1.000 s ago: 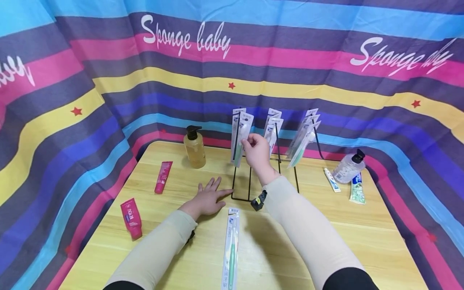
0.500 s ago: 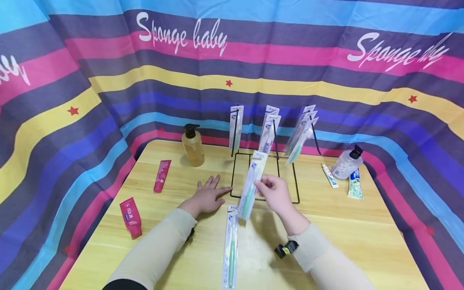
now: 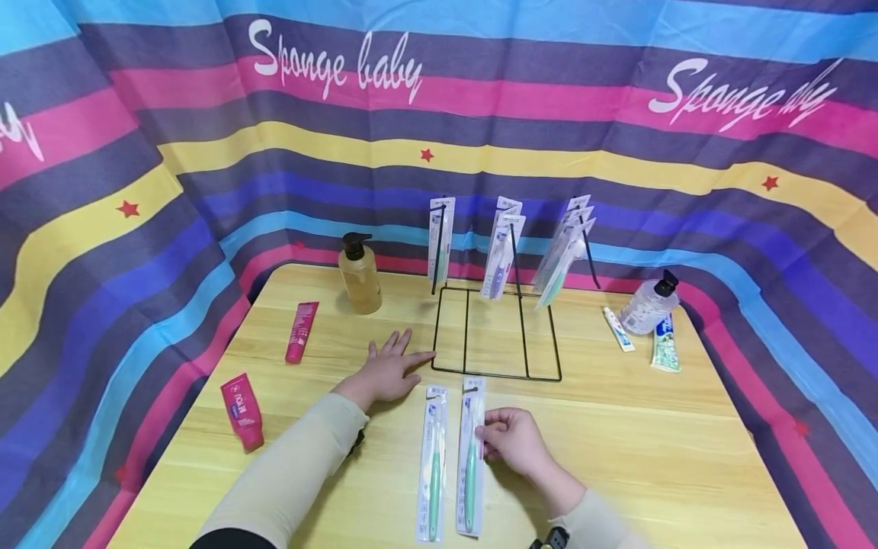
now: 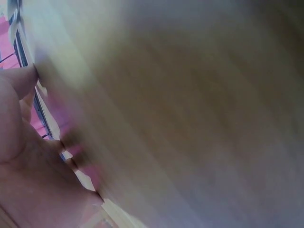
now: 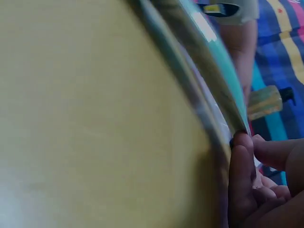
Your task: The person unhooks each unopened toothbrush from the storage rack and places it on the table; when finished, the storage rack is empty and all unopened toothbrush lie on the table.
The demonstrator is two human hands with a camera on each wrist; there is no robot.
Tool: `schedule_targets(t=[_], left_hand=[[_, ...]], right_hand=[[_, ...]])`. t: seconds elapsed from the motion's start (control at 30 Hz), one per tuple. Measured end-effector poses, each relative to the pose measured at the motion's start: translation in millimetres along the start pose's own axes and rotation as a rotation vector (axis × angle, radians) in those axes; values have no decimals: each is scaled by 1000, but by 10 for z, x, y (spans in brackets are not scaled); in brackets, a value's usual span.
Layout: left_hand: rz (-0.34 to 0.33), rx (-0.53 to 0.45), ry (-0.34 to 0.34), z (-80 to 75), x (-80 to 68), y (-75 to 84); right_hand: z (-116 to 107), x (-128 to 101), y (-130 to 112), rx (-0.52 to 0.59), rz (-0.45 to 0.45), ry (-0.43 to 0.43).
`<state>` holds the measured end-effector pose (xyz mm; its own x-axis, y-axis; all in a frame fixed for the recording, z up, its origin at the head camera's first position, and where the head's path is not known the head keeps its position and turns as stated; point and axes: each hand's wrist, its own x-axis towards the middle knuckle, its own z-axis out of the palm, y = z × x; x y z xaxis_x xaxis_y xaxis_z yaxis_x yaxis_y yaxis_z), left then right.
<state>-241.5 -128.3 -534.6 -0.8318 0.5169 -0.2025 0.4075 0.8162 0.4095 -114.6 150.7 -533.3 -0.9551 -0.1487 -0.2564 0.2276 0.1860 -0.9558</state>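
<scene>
While our right hand [image 3: 514, 441] pinches its package, these lines place everything from that grip.

Right hand: our curled fingers [image 5: 240, 156] and thumb hold the right edge of a packaged toothbrush [image 3: 470, 456], which lies flat on the wooden table [image 3: 658, 450].
Held package: it runs lengthwise from just above the grip to just below it, green handle toward us.
Second packaged toothbrush [image 3: 432, 461]: it lies parallel, just left of the held one, on the far side from our grip; we cannot tell whether their edges touch.
Left hand [image 3: 387, 370]: we keep it flat on the table, fingers spread and holding nothing, up and left of the grip, its fingertips near the wire rack [image 3: 495, 335].
Wire rack: it stands beyond the grip, with more toothbrush packs hanging from its hooks.
Pump bottle [image 3: 360, 274]: far up and left of the grip.
Red tubes [image 3: 241, 400]: well apart to the left.
Clear bottle [image 3: 648, 305]: well apart, up and right.
</scene>
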Motion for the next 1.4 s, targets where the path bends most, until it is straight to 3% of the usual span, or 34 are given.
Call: schedule_targets(t=[0.2,0.7,0.93,1.07,1.2,1.4], left_hand=[[-3,6,3,12,-4,-8],[-9,6,2,5,-1,-9],[-11,6,3,1,-14,-5],[-10,5,2,-2,-22,-4],[-7,1,1,-5,-25,2],[1,-12,4,-10,-21,25]], right_hand=[[95,-20,111,-71,-12,18],[76,29,116,-338,-106,29],[56,20,101,-368,-119,16],[26,51,52,-351,-131,65],[-19,146,-74,-264,-210,151],[-22,413,-380,-214,-436,253]])
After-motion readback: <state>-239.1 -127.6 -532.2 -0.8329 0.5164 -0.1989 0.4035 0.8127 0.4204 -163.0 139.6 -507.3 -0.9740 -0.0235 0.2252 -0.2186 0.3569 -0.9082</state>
